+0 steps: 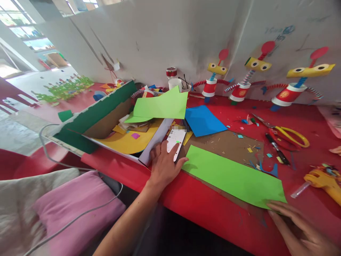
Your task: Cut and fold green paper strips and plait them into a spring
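My left hand [164, 164] rests with spread fingers over a smartphone [178, 137] with a lit white screen, beside the box wall. Its thumb reaches to the left end of a long light green paper strip [231, 174]. At the strip's right end, my right hand [301, 227] has the corner between fingers and thumb; part of this hand is cut off by the frame. The strip lies over a brown cardboard sheet [226, 144] scattered with paper scraps. Just behind the cardboard is a blue paper sheet [205, 120].
An open box [106, 112] holds yellow and green paper. Scissors [289, 133], a black pen [277, 149] and a yellow glue gun [325, 181] lie at right. Three paper-cup figures [241, 92] stand by the wall. A grey cable [80, 215] crosses a pink cushion [80, 206].
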A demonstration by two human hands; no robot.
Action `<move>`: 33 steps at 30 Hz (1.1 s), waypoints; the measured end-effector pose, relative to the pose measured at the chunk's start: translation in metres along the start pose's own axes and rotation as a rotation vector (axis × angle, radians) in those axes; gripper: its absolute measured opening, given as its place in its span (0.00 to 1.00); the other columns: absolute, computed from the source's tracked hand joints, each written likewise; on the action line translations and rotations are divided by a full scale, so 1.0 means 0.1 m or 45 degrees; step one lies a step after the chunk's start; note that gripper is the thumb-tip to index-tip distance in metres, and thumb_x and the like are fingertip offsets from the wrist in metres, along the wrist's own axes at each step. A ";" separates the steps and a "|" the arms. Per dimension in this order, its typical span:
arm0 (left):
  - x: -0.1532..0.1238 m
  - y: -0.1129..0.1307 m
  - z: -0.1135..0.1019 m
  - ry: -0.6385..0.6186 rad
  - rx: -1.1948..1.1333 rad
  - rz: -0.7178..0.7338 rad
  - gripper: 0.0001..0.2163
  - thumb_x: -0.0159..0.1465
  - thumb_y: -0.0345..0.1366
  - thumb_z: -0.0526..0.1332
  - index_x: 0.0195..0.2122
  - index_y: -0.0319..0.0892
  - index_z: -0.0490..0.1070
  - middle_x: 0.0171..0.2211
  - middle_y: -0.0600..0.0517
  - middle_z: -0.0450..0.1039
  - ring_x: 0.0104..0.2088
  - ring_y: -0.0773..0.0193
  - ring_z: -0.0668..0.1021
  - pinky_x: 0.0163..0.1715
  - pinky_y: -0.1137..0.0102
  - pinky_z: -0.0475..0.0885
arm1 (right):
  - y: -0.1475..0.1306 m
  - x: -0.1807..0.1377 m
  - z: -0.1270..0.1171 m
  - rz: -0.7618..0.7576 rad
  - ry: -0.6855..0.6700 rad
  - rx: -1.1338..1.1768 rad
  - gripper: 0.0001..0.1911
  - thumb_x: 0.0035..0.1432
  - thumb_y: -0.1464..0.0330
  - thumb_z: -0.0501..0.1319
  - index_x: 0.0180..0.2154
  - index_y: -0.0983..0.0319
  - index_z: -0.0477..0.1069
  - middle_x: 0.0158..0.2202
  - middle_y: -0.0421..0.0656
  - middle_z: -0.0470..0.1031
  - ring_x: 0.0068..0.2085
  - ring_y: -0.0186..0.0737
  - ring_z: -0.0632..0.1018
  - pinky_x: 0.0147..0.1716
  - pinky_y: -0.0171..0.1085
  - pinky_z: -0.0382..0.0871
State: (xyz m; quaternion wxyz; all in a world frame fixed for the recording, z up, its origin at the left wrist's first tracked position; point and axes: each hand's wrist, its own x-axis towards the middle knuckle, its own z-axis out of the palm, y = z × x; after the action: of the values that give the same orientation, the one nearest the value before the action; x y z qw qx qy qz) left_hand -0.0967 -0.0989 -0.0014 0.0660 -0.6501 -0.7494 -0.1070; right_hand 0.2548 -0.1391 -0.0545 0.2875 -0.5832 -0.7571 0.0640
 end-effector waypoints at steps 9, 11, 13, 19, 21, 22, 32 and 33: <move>-0.06 -0.08 0.02 0.119 -0.104 -0.049 0.26 0.60 0.52 0.50 0.54 0.42 0.62 0.50 0.41 0.61 0.49 0.48 0.64 0.47 0.56 0.62 | -0.02 0.01 -0.03 -0.015 0.015 0.006 0.16 0.55 0.54 0.54 0.40 0.56 0.71 0.38 0.42 0.77 0.34 0.42 0.78 0.34 0.38 0.71; -0.14 -0.13 0.02 0.152 -0.127 -0.086 0.25 0.61 0.50 0.51 0.54 0.39 0.62 0.46 0.41 0.63 0.48 0.50 0.65 0.46 0.58 0.64 | 0.00 0.00 -0.02 0.005 0.001 0.021 0.16 0.55 0.54 0.54 0.40 0.56 0.71 0.38 0.42 0.77 0.34 0.43 0.78 0.34 0.38 0.71; -0.22 -0.17 0.02 0.181 -0.119 -0.103 0.24 0.61 0.48 0.52 0.53 0.38 0.63 0.45 0.41 0.65 0.48 0.51 0.67 0.46 0.59 0.65 | 0.02 -0.02 0.00 0.020 -0.005 0.036 0.16 0.55 0.55 0.55 0.40 0.56 0.71 0.39 0.41 0.77 0.35 0.43 0.78 0.35 0.38 0.71; -0.37 -0.16 0.00 0.126 0.002 -0.275 0.24 0.61 0.51 0.51 0.53 0.40 0.63 0.43 0.44 0.68 0.45 0.52 0.71 0.38 0.63 0.69 | 0.08 -0.06 0.04 -0.007 0.000 0.072 0.15 0.55 0.56 0.56 0.41 0.56 0.70 0.40 0.41 0.75 0.39 0.44 0.77 0.38 0.40 0.69; -0.38 -0.13 -0.02 0.083 0.036 -0.330 0.25 0.61 0.51 0.49 0.54 0.41 0.61 0.45 0.44 0.69 0.44 0.53 0.72 0.35 0.64 0.69 | 0.08 -0.06 0.03 -0.020 0.001 0.081 0.15 0.55 0.56 0.56 0.41 0.56 0.70 0.40 0.41 0.75 0.39 0.44 0.76 0.38 0.40 0.69; -0.38 -0.12 -0.03 0.060 0.051 -0.342 0.26 0.61 0.52 0.48 0.55 0.41 0.61 0.45 0.44 0.68 0.44 0.53 0.72 0.34 0.65 0.69 | 0.08 -0.06 0.03 -0.018 0.001 0.083 0.15 0.55 0.56 0.56 0.41 0.56 0.70 0.40 0.41 0.75 0.39 0.43 0.76 0.38 0.40 0.69; -0.33 -0.07 -0.08 -0.093 0.074 -0.375 0.27 0.62 0.53 0.46 0.58 0.43 0.58 0.47 0.42 0.67 0.42 0.54 0.73 0.31 0.66 0.69 | 0.04 -0.05 0.03 0.004 -0.002 0.047 0.17 0.55 0.53 0.55 0.41 0.56 0.70 0.40 0.41 0.75 0.38 0.43 0.77 0.37 0.39 0.69; -0.33 -0.07 -0.08 -0.098 0.072 -0.373 0.27 0.62 0.53 0.46 0.58 0.44 0.57 0.46 0.43 0.67 0.42 0.55 0.73 0.31 0.66 0.69 | 0.03 -0.05 0.03 0.020 0.020 0.045 0.17 0.54 0.53 0.55 0.41 0.56 0.71 0.40 0.41 0.76 0.38 0.43 0.77 0.37 0.39 0.69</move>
State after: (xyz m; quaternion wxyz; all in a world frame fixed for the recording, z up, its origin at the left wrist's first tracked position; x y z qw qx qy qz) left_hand -0.0995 -0.1333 -0.0020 0.0392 -0.5352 -0.8409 -0.0693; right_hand 0.2568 -0.1421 -0.0597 0.3032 -0.5845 -0.7489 0.0752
